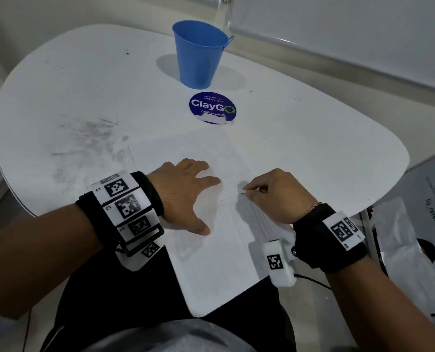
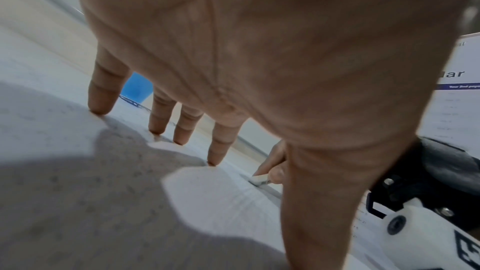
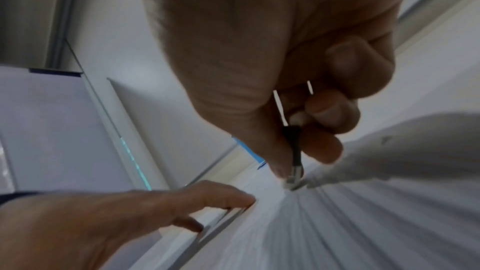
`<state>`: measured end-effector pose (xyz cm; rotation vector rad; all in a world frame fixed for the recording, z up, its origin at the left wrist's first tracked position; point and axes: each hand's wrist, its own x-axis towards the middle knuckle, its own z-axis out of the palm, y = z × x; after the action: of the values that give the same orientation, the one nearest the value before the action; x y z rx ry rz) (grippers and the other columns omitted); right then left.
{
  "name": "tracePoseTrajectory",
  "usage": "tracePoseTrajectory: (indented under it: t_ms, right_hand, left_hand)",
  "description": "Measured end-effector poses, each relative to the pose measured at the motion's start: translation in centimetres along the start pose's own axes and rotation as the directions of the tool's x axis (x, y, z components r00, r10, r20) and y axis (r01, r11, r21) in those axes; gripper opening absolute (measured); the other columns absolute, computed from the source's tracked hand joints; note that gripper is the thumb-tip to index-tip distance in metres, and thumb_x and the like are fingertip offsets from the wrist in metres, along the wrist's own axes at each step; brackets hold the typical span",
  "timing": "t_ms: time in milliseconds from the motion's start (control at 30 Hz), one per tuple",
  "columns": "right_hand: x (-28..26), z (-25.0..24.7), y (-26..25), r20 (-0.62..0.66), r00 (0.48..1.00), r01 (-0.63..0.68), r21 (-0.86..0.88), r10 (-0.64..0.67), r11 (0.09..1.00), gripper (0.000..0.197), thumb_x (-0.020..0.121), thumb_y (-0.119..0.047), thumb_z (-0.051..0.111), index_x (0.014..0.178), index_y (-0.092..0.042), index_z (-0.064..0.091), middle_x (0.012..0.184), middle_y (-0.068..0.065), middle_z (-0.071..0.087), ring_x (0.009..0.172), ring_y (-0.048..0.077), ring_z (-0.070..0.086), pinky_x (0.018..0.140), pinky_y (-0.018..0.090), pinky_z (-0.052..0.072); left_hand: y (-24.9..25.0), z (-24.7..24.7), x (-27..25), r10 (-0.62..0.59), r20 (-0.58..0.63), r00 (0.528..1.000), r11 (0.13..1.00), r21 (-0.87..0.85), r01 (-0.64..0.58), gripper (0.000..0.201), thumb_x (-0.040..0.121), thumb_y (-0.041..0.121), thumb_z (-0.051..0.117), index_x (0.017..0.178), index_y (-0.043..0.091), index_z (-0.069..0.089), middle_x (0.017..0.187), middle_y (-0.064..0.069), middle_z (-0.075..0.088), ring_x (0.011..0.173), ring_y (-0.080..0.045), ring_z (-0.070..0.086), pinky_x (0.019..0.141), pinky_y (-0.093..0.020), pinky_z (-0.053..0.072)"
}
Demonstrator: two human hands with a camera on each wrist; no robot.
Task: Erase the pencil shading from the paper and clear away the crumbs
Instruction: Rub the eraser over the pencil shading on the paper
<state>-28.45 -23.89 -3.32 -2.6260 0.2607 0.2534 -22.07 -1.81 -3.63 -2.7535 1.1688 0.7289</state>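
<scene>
- The left hand (image 1: 186, 191) lies flat on the paper (image 1: 203, 153) with its fingers spread wide. It holds the sheet down on the white table (image 1: 84, 97).
- The right hand (image 1: 274, 194) pinches a small white eraser (image 1: 241, 190) between thumb and fingers. The eraser tip touches the paper just beside the left pointer finger.
- From the left wrist view, the eraser (image 2: 261, 180) sits low and tilted on the sheet, with the right fingertips close above it.
- The pencil shading is very faint. I can only see pale grey marks on the paper near the eraser, so I think most of the rubbing is done, but I cannot be sure.
- I cannot see any crumbs clearly. They may be too small to show.
- To rub well, I think the left hand should press flat and close to the eraser, so the paper does not wrinkle or slide.
- Short, gentle strokes going away from the holding hand would be safest. Hard pushes toward it could fold the sheet.
- The table has dark smudges (image 1: 92, 138) off to the left of the paper. It would be good to keep the sheet away from them.
- A blue cup (image 1: 198, 54) stands well apart at the far side of the table, behind a round sticker (image 1: 212, 107). My guess is that the crumbs could go in there later.
</scene>
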Motion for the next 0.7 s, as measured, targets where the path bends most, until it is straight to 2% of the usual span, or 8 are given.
tracePoseTrajectory:
  t_ms: [133,233,333,400,467,533,633,700]
  right_hand:
    - [0.1,0.3,0.0,-0.037,0.999,0.016,0.0,-0.016,1.0,0.016,0.094,-0.026,0.062,0.099,-0.022,0.077,0.068,-0.018,0.058,0.066,0.003,0.055,0.065,0.018,0.039]
    - [0.2,0.5,-0.2,-0.074,0.997,0.026,0.029,-0.023,0.999,0.017,0.094,-0.022,0.06,0.097,-0.021,0.077,0.07,-0.017,0.062,0.07,0.003,0.059,0.061,0.012,0.038]
    - [0.3,0.7,-0.1,-0.091,0.996,0.02,0.018,-0.018,1.0,0.02,0.095,-0.019,0.057,0.099,-0.021,0.077,0.077,-0.022,0.064,0.07,0.0,0.059,0.058,0.005,0.037]
    - [0.4,0.5,0.1,-0.103,0.995,0.015,0.016,-0.013,1.0,0.021,0.095,-0.019,0.057,0.099,-0.022,0.077,0.083,-0.033,0.06,0.069,-0.008,0.055,0.059,0.003,0.037]
    - [0.6,0.3,0.5,-0.116,0.993,0.003,-0.001,-0.003,1.0,0.021,0.095,-0.02,0.057,0.099,-0.022,0.077,0.079,-0.028,0.062,0.068,-0.002,0.056,0.059,0.006,0.036]
    - [0.8,0.3,0.5,-0.146,0.989,-0.015,-0.011,0.013,1.0,0.02,0.095,-0.021,0.057,0.101,-0.02,0.077,0.07,-0.021,0.058,0.067,0.005,0.056,0.059,0.014,0.037]
    - [0.4,1.2,-0.7,-0.135,0.991,0.021,-0.019,-0.024,1.0,0.021,0.096,-0.025,0.057,0.102,-0.019,0.076,0.077,-0.01,0.066,0.076,0.014,0.061,0.067,0.023,0.041]
    - [-0.7,2.0,-2.1,-0.052,0.993,0.102,0.0,-0.102,0.995,0.02,0.096,-0.027,0.058,0.1,-0.021,0.077,0.079,-0.009,0.071,0.071,0.012,0.061,0.067,0.025,0.045]
  left_hand:
    - [0.0,0.2,0.2,-0.009,-0.009,1.0,1.0,0.026,0.01,0.113,0.073,0.084,0.058,0.16,0.037,0.003,0.167,0.005,-0.004,0.153,-0.017,0.0,0.12,-0.042,0.022]
    - [0.2,0.1,0.2,0.0,-0.026,1.0,0.996,0.087,0.002,0.106,0.075,0.086,0.051,0.16,0.038,0.007,0.163,0.003,0.008,0.147,-0.019,0.013,0.115,-0.041,0.027]
    - [0.2,-0.1,0.1,0.005,-0.076,0.997,0.997,0.075,0.0,0.097,0.076,0.082,0.054,0.156,0.039,0.021,0.152,0.004,0.022,0.137,-0.018,0.025,0.111,-0.041,0.03]
    - [0.1,-0.1,0.2,0.003,-0.086,0.996,1.0,0.025,-0.001,0.094,0.075,0.078,0.061,0.153,0.037,0.027,0.156,0.002,0.019,0.144,-0.018,0.019,0.116,-0.044,0.024]
    - [0.0,0.0,0.2,0.01,-0.063,0.998,1.0,-0.023,-0.011,0.096,0.075,0.075,0.064,0.152,0.032,0.026,0.165,0.002,0.003,0.154,-0.016,-0.001,0.124,-0.047,0.008]
    - [0.0,0.1,0.3,0.016,-0.028,0.999,0.997,-0.073,-0.018,0.103,0.076,0.074,0.067,0.155,0.032,0.017,0.168,0.007,-0.005,0.155,-0.011,-0.008,0.126,-0.045,0.0]
    - [-0.1,0.3,0.5,0.023,-0.015,1.0,0.997,-0.075,-0.024,0.112,0.075,0.076,0.066,0.16,0.033,0.007,0.169,0.007,-0.009,0.155,-0.012,-0.006,0.126,-0.043,0.005]
    - [-0.1,0.3,0.6,0.02,-0.001,1.0,0.998,-0.068,-0.02,0.116,0.074,0.078,0.066,0.16,0.033,0.003,0.169,0.006,-0.011,0.155,-0.014,-0.007,0.126,-0.043,0.008]
